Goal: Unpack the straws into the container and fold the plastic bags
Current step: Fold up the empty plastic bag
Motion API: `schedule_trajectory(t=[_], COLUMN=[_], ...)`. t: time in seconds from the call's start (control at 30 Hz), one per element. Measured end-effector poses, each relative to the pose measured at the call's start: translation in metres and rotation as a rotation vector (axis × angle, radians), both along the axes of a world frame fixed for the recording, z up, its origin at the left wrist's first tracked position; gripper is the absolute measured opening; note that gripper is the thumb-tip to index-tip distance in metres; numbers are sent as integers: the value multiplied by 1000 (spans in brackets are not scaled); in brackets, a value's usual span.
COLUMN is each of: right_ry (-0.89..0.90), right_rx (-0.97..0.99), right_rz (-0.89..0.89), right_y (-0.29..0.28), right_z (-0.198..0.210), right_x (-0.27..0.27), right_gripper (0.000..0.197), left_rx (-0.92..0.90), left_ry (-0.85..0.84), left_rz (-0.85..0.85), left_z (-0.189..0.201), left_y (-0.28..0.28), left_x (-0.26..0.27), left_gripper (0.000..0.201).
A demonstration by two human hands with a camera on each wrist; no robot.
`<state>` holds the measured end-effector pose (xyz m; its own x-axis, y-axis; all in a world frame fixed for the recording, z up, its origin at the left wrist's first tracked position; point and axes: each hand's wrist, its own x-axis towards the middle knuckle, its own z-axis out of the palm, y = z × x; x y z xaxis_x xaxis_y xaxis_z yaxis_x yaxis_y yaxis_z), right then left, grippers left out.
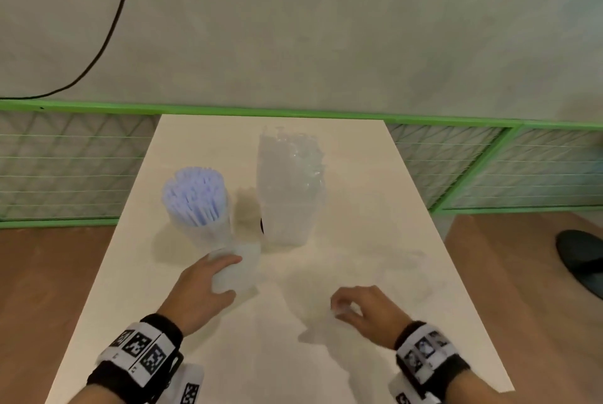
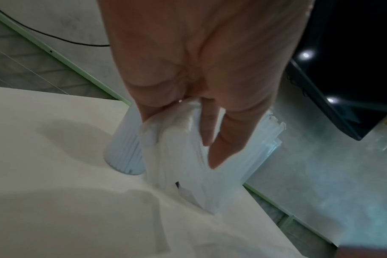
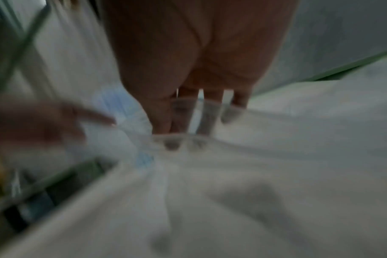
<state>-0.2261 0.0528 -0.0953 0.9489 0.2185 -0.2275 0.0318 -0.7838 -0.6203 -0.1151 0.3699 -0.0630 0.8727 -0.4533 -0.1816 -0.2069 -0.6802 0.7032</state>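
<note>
Currently I am logging: left hand gripping plastic bag, right hand pinching its film; risk, bag snagging container, toppling straws.

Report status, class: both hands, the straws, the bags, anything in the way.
Left hand grips a clear plastic bag. Right hand pinches another bag flat on the table. Blue straws upright in the container. Nothing blocking.
</note>
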Motion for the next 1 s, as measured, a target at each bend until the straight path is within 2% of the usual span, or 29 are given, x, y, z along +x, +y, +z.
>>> schedule_trajectory(t=[0.1, 0.17, 0.27, 0.33, 0.4, 0.43, 0.47, 0.53, 0.57, 0.63, 0.7, 0.73, 0.77, 0.83, 0.87, 0.93, 1.0], right_ry=[27, 5, -46, -50, -34, -31, -28, -13, 5, 27, -2, -60, -141, -311, -369, -428, -391], right_rx=[513, 742, 873, 904, 905, 899, 903, 975, 1048, 1140, 1118, 1061, 991, 926, 935, 977, 1072], right_rz=[-94, -91, -149, -177, -196, -227, -275, -370, -393, -394, -388, -392, -414, -492, -536, -586, -538], right_y=[-3, -6, -10, -9, -5, -3, -1, -1, -1, -1, 2, 5, 8, 11, 11, 10, 7], right_z=[80, 128, 168, 177, 177, 175, 173, 171, 171, 173, 175, 175, 175, 178, 180, 182, 177], right_x=[6, 5, 8, 12, 16, 19, 22, 25, 26, 28, 31, 33, 36, 41, 43, 46, 46], right_gripper=[10, 12, 16, 12, 9, 11, 14, 20, 32, 69, 86, 84, 74, 43, 34, 31, 31], left_rx=[-64, -115, -274, -487, -664, -694, -710, -742, -752, -755, -754, -759, -768, -791, -798, -812, -843], left_ry=[38, 97, 229, 342, 381, 350, 306, 228, 197, 132, 83, 66, 55, 33, 23, 1, -8], left_rz=[-13, -42, -72, -109, -201, -228, -225, -112, -30, 90, 158, 185, 210, 264, 285, 307, 313], left_z=[5, 14, 32, 53, 80, 95, 106, 121, 125, 129, 131, 131, 131, 132, 133, 135, 138], left_y=[1, -2, -8, -15, -25, -30, -36, -46, -49, -54, -55, -55, -55, -52, -50, -47, -48], left_x=[-1, -1, -3, -7, -11, -13, -14, -16, -17, -16, -16, -16, -15, -12, -12, -10, -11], left_gripper=[65, 75, 91, 95, 85, 77, 67, 42, 32, 26, 26, 25, 24, 21, 20, 16, 15])
